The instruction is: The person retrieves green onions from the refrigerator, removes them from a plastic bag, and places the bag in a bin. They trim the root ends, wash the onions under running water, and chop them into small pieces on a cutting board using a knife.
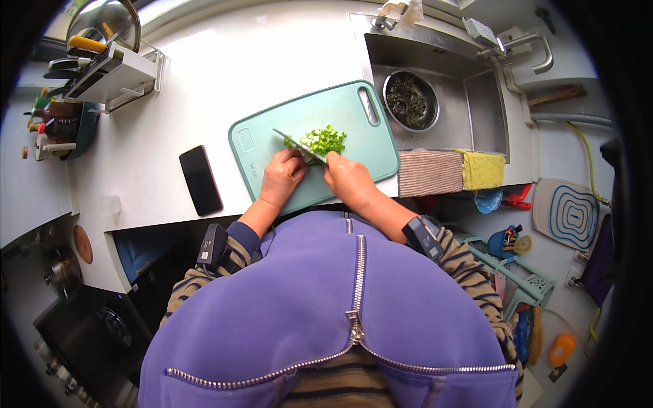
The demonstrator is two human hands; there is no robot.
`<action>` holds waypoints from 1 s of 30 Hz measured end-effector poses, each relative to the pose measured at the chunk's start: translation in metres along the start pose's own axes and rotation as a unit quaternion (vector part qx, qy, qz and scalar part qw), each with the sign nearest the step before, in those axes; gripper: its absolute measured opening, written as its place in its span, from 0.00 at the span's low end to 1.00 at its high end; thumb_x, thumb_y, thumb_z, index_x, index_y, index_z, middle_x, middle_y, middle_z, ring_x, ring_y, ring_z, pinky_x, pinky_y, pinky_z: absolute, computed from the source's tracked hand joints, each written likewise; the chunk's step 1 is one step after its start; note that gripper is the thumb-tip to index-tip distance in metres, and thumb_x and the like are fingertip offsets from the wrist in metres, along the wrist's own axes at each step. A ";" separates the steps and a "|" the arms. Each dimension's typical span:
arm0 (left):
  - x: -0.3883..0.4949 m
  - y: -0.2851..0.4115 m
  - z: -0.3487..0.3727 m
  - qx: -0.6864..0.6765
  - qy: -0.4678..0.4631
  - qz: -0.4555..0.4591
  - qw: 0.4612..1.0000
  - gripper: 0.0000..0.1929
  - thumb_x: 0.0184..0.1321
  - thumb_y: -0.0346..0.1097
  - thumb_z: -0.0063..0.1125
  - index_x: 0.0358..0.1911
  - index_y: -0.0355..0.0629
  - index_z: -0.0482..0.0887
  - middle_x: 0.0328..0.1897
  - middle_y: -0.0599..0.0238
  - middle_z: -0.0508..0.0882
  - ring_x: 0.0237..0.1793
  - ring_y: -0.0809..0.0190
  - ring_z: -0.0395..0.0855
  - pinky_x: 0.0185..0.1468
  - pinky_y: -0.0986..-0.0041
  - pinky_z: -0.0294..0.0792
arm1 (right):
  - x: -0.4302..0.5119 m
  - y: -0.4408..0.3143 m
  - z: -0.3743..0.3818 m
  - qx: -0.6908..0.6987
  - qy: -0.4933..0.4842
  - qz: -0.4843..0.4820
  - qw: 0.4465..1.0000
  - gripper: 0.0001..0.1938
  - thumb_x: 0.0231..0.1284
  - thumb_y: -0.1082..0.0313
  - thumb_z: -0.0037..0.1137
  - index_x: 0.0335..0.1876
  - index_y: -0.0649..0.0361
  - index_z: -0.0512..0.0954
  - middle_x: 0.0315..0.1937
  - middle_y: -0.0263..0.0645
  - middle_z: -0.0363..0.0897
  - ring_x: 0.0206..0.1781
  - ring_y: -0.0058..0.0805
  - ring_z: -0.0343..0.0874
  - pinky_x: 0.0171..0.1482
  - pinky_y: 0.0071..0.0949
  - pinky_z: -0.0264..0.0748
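A light green cutting board (357,122) lies at a slant on the white counter. Chopped scallions (325,139) are heaped near its middle. My right hand (349,176) grips a kitchen knife (292,141), whose blade points up and to the left between the heap and my left hand. Bent fingers of my left hand (280,176) hold a bunch of scallion stalks (309,160) down on the board, close to the blade. The fingers and blade hide most of the stalks, and the knife's handle is covered by my right hand.
Left of the board lies a smartphone (200,180). A steel sink (479,102) at the right contains a metal bowl (437,109) of dark leafy food. Brown striped (430,172) and yellow cloths (482,170) drape the sink's front edge. A knife rack (120,76) stands back left.
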State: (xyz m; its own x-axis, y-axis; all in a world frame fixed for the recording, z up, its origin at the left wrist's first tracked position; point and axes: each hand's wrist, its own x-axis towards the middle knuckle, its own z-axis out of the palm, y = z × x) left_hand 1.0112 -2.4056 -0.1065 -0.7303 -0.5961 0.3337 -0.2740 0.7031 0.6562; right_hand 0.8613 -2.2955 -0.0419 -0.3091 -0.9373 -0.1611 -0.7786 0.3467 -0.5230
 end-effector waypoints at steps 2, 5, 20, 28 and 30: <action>0.000 0.000 0.000 -0.008 0.000 -0.005 1.000 0.07 0.43 0.28 0.67 0.25 0.41 0.81 0.36 0.65 0.82 0.38 0.54 0.80 0.41 0.66 0.75 | -0.002 0.001 -0.005 0.011 0.008 -0.016 1.000 0.07 0.61 0.67 0.50 0.34 0.63 0.68 0.28 0.53 0.79 0.33 0.54 0.80 0.37 0.49 0.76; 0.000 -0.001 0.000 -0.003 0.013 0.011 1.000 0.07 0.43 0.28 0.68 0.26 0.42 0.81 0.36 0.64 0.82 0.39 0.54 0.81 0.41 0.66 0.76 | -0.008 0.004 -0.019 -0.004 -0.029 -0.022 0.999 0.07 0.60 0.68 0.50 0.33 0.63 0.69 0.28 0.53 0.79 0.33 0.55 0.80 0.37 0.50 0.76; -0.006 -0.002 0.003 0.003 0.021 0.002 1.000 0.08 0.43 0.29 0.71 0.28 0.42 0.84 0.36 0.64 0.83 0.38 0.55 0.81 0.42 0.67 0.75 | 0.000 0.001 -0.020 0.017 -0.050 0.005 0.999 0.08 0.60 0.68 0.52 0.34 0.63 0.69 0.28 0.53 0.79 0.33 0.57 0.79 0.38 0.51 0.74; -0.001 -0.002 0.006 -0.019 0.028 -0.011 0.999 0.08 0.44 0.29 0.71 0.28 0.42 0.84 0.36 0.64 0.83 0.38 0.55 0.80 0.43 0.68 0.74 | 0.002 -0.004 -0.005 0.060 -0.030 0.030 0.997 0.08 0.61 0.67 0.50 0.34 0.64 0.69 0.28 0.53 0.79 0.33 0.55 0.81 0.38 0.49 0.76; 0.002 0.000 0.005 -0.033 0.029 -0.010 0.999 0.08 0.45 0.30 0.71 0.28 0.42 0.84 0.37 0.63 0.83 0.40 0.55 0.80 0.45 0.67 0.73 | -0.002 0.002 -0.007 0.080 0.015 0.018 0.997 0.07 0.61 0.67 0.52 0.35 0.63 0.70 0.25 0.53 0.78 0.32 0.55 0.79 0.36 0.49 0.75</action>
State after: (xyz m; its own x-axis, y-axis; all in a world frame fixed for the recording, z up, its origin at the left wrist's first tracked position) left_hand 1.0067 -2.4046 -0.1094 -0.6867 -0.6331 0.3572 -0.2455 0.6645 0.7058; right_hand 0.8570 -2.2927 -0.0368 -0.3531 -0.9221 -0.1582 -0.6705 0.3674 -0.6446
